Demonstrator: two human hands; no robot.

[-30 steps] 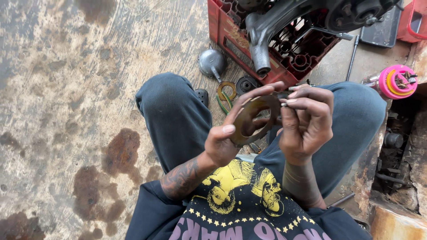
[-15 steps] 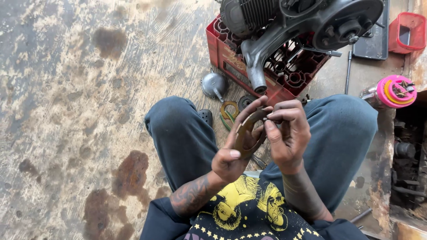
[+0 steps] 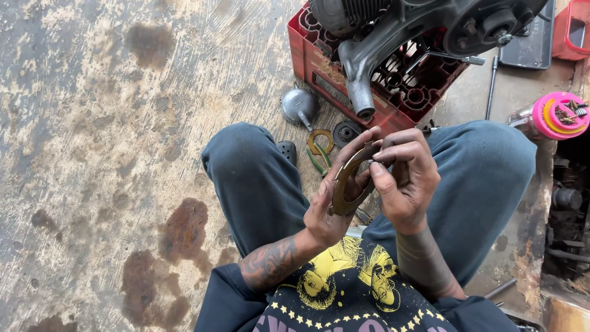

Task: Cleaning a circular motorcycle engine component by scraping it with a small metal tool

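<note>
I sit on the floor with my knees up, both hands raised in front of my chest. My left hand [image 3: 329, 212] grips a flat brass-coloured ring plate [image 3: 345, 184] by its rim, held on edge. My right hand [image 3: 405, 178] pinches the plate's top edge with thumb and fingertips curled over it. The plate's far side is hidden behind my right fingers.
A red plastic crate [image 3: 319, 58] carries a grey engine [image 3: 393, 31] just beyond my knees. On the stained floor lie a round metal cover [image 3: 298, 106], a small brass ring [image 3: 320, 141], a dark disc [image 3: 346, 132] and green-handled pliers [image 3: 316, 160]. A pink spool [image 3: 558, 115] sits at right.
The view has shifted, bringing the crate and engine lower in frame. My hands stay on the plate, which has turned a little more edge-on.
</note>
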